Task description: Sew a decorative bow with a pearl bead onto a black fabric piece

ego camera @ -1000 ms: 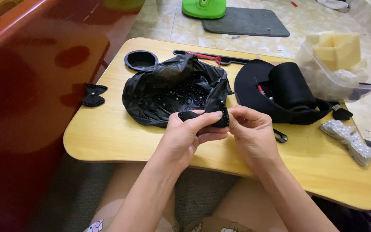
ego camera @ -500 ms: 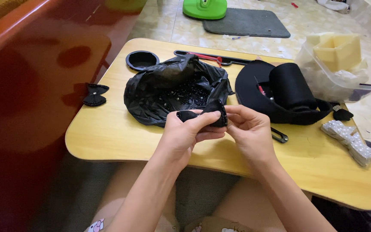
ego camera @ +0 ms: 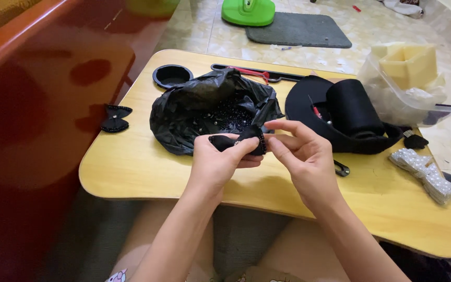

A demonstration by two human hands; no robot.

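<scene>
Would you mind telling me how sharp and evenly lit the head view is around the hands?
Head view: the left hand, right hand and the black fabric piece between them are sharp; soft shadows fall on the yellow table; the red surface at left is blurred with a faint sheen.

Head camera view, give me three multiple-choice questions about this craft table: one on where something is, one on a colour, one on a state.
1. Where does the black plastic bag lie?
A. on the floor mat
B. on the wooden table, behind the hands
C. on the person's lap

2. What colour is the small bow in the hands?
A. black
B. white
C. green

3. How is that bow held?
A. lying loose on the table
B. by the right hand alone
C. pinched by the left hand, with the right hand at its end

Answers: 1 B, the bag rests on the tabletop; 2 A, it is dark throughout; 3 C, both hands meet on it.
</scene>
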